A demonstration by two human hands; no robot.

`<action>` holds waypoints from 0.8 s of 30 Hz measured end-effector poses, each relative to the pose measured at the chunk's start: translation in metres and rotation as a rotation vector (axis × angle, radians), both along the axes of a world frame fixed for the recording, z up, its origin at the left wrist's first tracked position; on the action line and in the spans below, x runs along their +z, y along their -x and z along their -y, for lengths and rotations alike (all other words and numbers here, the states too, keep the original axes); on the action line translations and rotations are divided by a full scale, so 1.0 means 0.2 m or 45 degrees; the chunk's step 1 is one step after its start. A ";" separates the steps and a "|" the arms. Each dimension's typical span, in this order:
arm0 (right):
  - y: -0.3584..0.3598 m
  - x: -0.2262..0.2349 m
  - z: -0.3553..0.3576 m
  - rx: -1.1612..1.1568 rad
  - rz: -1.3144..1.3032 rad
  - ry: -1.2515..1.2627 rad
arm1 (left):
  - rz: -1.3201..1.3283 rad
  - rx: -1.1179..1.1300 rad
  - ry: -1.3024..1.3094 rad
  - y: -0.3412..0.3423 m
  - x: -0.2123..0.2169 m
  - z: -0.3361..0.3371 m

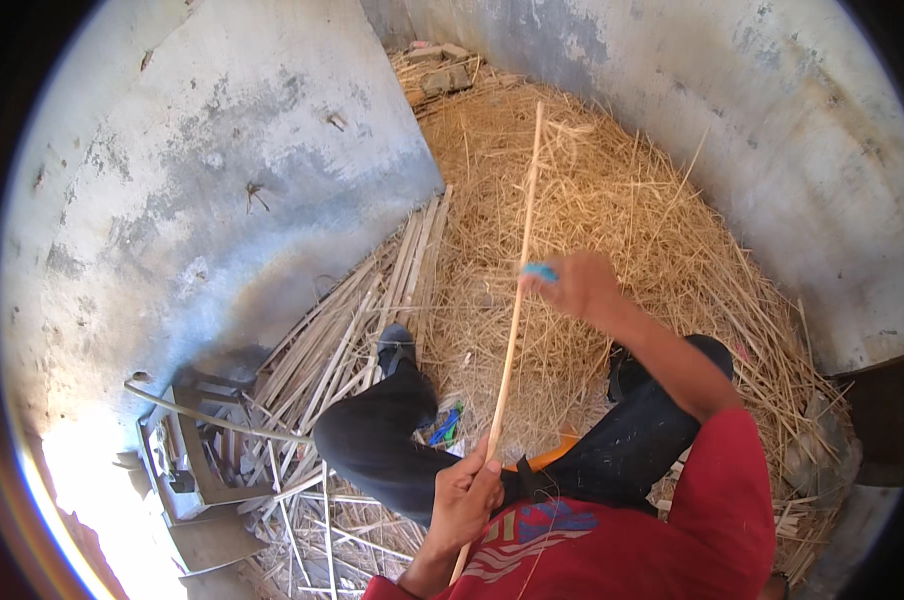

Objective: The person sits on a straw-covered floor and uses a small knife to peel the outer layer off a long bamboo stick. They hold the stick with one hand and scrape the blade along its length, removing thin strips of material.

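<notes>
A long, thin, pale strip of split bamboo or wood (525, 230) slants upward from my lap, its far end above the straw-like shavings. My left hand (467, 495) is closed around its lower part, close to my red shirt. Farther up, my right hand (582, 288) is at the strip's right side, fingers curled and slightly blurred. A small bright blue piece (541, 271) shows at those fingertips, against the strip; whether it is a finger wrap or part of a tool, I cannot tell. An orange item (554, 452) lies between my legs, partly hidden.
Curly shavings (612, 210) cover the floor ahead and right. Many split strips (367, 300) lie to the left beside my foot. A wooden frame (207, 440) stands at the lower left. Stained walls (222, 150) close in both sides. Blue and green scraps (446, 426) lie between my legs.
</notes>
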State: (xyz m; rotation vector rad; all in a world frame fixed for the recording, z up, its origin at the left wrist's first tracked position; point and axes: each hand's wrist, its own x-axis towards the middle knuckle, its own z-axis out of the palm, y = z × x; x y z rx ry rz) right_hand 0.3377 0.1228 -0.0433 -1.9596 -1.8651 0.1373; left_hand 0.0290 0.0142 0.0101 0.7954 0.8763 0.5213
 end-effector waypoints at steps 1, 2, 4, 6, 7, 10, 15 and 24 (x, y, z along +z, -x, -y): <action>0.08 0.00 0.06 0.060 -0.003 -0.047 | 0.013 0.007 -0.020 -0.01 0.01 -0.01; 0.14 0.00 0.09 0.132 -0.016 -0.095 | -0.017 -0.002 -0.064 -0.01 0.01 -0.01; 0.14 0.01 0.10 0.204 0.005 -0.159 | -0.086 -0.020 -0.153 0.02 0.01 -0.01; 0.05 -0.01 0.05 0.200 0.045 -0.170 | -0.195 -0.082 -0.215 0.02 0.04 0.01; -0.02 0.00 0.01 0.123 0.065 -0.188 | -0.237 -0.117 -0.265 0.01 0.05 0.01; -0.15 -0.04 -0.05 -0.011 0.109 -0.237 | -0.107 -0.099 -0.161 0.02 0.01 0.03; -0.24 -0.12 -0.14 -0.049 0.050 -0.300 | -0.181 -0.154 -0.198 0.04 0.06 0.07; -0.47 -0.09 -0.27 -0.292 -0.054 -0.247 | -0.324 -0.312 -0.187 0.14 0.15 0.15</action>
